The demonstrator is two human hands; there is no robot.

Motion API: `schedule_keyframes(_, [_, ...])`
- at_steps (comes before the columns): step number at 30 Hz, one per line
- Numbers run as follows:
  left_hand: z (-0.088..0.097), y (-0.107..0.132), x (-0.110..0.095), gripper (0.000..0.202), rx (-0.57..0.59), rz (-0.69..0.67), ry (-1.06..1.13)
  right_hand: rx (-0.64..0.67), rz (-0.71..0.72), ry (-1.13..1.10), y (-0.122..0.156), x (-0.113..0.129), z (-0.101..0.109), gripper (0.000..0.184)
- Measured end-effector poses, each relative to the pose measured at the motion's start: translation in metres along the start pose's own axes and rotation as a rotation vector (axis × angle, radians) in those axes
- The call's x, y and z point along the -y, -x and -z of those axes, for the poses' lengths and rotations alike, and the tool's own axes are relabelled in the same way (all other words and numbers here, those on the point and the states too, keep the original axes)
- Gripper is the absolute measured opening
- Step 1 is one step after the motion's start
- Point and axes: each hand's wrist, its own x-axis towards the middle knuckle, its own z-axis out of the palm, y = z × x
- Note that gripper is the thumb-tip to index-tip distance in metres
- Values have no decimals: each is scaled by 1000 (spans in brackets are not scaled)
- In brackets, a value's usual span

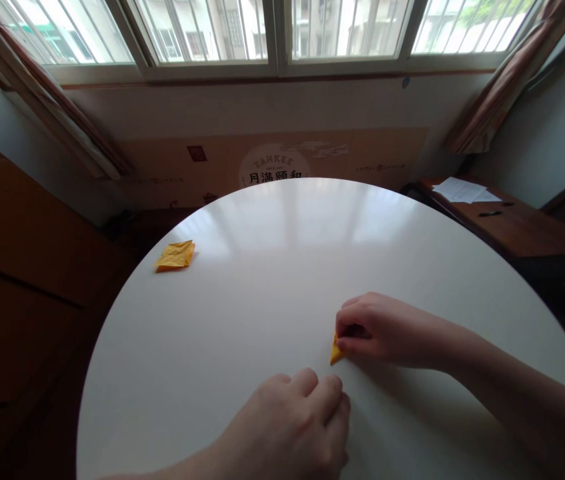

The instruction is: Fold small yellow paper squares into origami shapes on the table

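On a round, glossy white tabletop [242, 313], right of the middle and toward the near side: a small yellow, pointed piece of paper-like material [335, 353]. Right hand [379, 330] closed in a pinch on it, thumb opposite the fingertips, with the pointed end poking out below and most of the rest hidden behind the fingers. Left hand [295, 420] nearer, back upward, fingers curled inward, just apart from the piece; cannot tell from this angle about anything inside the curl. Well apart, near the far left edge of the tabletop, a yellow, creased, folded packet of similar-looking material [176, 256], untouched by either hand.

As a judgement on handling so small and thin a piece: pinch firmly without crushing, using fingertip pads rather than nails. Line up any edges before pressing, and press against the hard tabletop rather than in mid-air. Slide along a crease in one smooth stroke instead of dabbing. Use the left hand to steady the free point, without covering it from view. Beware of skidding on the glossy surface, and of twisting the tip out of line.
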Motion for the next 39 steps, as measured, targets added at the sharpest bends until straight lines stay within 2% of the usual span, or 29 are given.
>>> schedule_keyframes(4, [-10, -2, -3, 35, 42, 23, -84, 14, -12, -10, -1, 0, 0, 11])
schedule_keyframes(10, [-18, -4, 0, 42, 60, 17, -128, 28, -46, -14, -3, -1, 0, 11])
schedule_keyframes(28, [-25, -7, 4, 23, -12, 27, -94, 34, -60, 8, -5, -1, 1, 12])
schedule_keyframes(39, [-23, -5, -4, 10, -41, 27, -90, 28, -59, 14, -4, 1, 2, 13])
